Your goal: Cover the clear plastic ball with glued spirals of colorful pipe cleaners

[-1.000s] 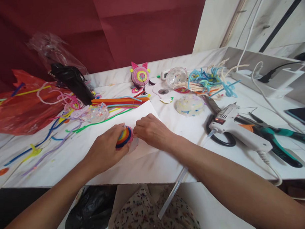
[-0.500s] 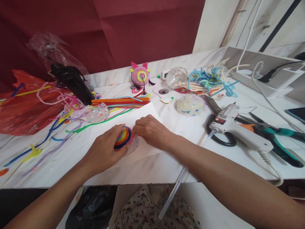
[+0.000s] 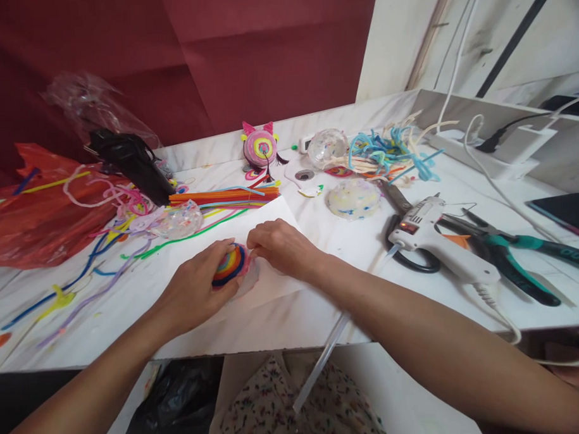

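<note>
Dark red sheet across the back, pale wall to its right; below, white marbled surface, cluttered. Head view, only one. Left hand over white paper, near front edge; fingers curled around rainbow-striped round piece, pinkish at its rim, clear plastic just below right. Right hand at right side of same piece, fingertips bunched close; cannot tell whether gripping, contact too small and partly hidden. Behind hands: orange pipe-cleaner bundle, clear crumpled plastic; further back, pink eared figure. To the left: red plastic bag, loose coloured stems. Right of centre: clear dome, whitish speckled dome, blue tangle. Far right: white glue gun beside green-and-black pliers, phone near edge of view. Clear rod past front edge, partly under right forearm.
</note>
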The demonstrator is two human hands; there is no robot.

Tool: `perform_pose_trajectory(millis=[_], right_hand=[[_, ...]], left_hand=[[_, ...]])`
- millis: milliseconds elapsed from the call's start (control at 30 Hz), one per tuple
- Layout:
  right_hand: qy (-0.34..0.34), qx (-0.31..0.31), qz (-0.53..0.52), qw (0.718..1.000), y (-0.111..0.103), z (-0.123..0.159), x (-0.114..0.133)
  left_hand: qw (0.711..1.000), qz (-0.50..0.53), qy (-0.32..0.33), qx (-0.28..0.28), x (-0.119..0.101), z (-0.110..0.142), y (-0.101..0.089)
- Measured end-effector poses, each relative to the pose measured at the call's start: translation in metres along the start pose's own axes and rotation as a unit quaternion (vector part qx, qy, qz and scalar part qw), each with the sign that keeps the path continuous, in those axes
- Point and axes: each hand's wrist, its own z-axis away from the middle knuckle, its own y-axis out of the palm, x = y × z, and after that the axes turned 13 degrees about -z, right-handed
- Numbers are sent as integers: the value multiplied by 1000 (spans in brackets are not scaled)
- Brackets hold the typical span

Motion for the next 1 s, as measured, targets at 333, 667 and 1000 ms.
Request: perform_pose_trajectory(millis=[333,667,1000], right_hand=[[-21,5,-1,1000,0,-1,-2],[-1,34,-5,999,-8,-3,11],[49,51,-59,996,-12,-10,11]], left_hand=[[1000,-16,10,10,0,3,-6],[998,17,46,26,8,7,-8],[998,13,60,10,7,9,-4]])
